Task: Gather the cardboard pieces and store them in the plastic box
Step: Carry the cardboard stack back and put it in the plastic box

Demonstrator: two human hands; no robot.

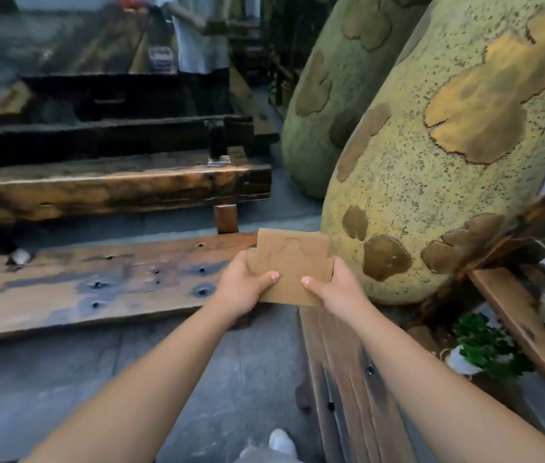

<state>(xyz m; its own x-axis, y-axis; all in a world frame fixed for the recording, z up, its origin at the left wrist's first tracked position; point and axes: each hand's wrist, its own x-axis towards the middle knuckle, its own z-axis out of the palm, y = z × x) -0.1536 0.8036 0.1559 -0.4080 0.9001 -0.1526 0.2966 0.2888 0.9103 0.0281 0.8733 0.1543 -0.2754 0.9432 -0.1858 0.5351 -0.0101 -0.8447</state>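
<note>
The left hand (242,285) and the right hand (336,289) both pinch the cardboard pieces (291,267), a thumb pressed on top at each side edge and the fingers hidden below. The flat stack is in the air in front of the person, its long axis pointing away from the body, above the worn wooden plank (81,282) and just beside the large spotted pod (448,155). The plastic box is not in view, so it cannot be told which hand is nearer to it, and the person probably must first turn to find it.
</note>
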